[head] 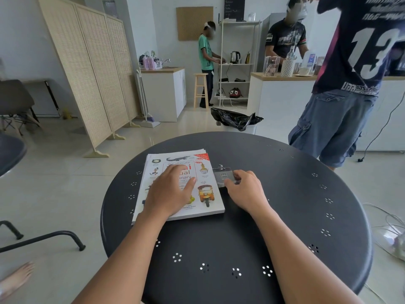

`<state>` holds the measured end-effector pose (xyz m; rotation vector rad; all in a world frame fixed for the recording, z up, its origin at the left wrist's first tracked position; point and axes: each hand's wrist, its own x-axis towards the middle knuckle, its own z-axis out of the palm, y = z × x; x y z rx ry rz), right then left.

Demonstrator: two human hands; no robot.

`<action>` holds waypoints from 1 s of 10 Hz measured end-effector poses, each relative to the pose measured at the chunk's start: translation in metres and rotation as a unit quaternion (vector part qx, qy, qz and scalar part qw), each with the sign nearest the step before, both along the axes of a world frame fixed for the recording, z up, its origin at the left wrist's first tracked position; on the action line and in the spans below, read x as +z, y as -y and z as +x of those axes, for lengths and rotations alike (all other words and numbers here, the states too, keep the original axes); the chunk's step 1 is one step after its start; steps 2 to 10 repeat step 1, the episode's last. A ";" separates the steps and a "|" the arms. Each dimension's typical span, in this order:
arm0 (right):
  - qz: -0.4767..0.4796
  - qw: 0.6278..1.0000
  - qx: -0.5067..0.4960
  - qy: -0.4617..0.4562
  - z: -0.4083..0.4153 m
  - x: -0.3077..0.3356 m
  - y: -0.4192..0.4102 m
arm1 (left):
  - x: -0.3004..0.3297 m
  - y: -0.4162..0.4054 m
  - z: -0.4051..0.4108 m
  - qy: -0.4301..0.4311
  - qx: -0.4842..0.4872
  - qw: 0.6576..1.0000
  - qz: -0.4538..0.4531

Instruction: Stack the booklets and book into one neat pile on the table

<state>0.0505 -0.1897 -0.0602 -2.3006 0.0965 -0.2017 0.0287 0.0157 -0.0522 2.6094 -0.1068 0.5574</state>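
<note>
The book (206, 172) lay on top of the booklets (151, 157), whose edges showed beneath it, left of centre on the round tabletop (285, 194). The left hand (169, 189) rested flat on the cover, its grip open and pressing down, probably to keep the pile from sliding. The right hand (246, 189) sat just beside the book's right edge, fingers curled onto a small dark card (222, 177); whether that grip had closed on it was unclear.

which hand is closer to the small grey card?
Right. The right hand has its fingertips on the grey card, beside the book. The left hand lies flat on the book cover, off to the card's left.
</note>
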 end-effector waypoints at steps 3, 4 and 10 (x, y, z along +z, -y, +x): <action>0.022 1.000 -0.016 -0.008 -0.001 0.004 0.004 | 0.005 0.001 -0.009 0.108 -0.013 0.993 -0.044; 0.022 1.000 -0.016 -0.008 -0.001 0.004 0.004 | 0.005 0.001 -0.009 0.108 -0.013 0.993 -0.044; 0.022 1.000 -0.016 -0.008 -0.001 0.004 0.004 | 0.005 0.001 -0.009 0.108 -0.013 0.993 -0.044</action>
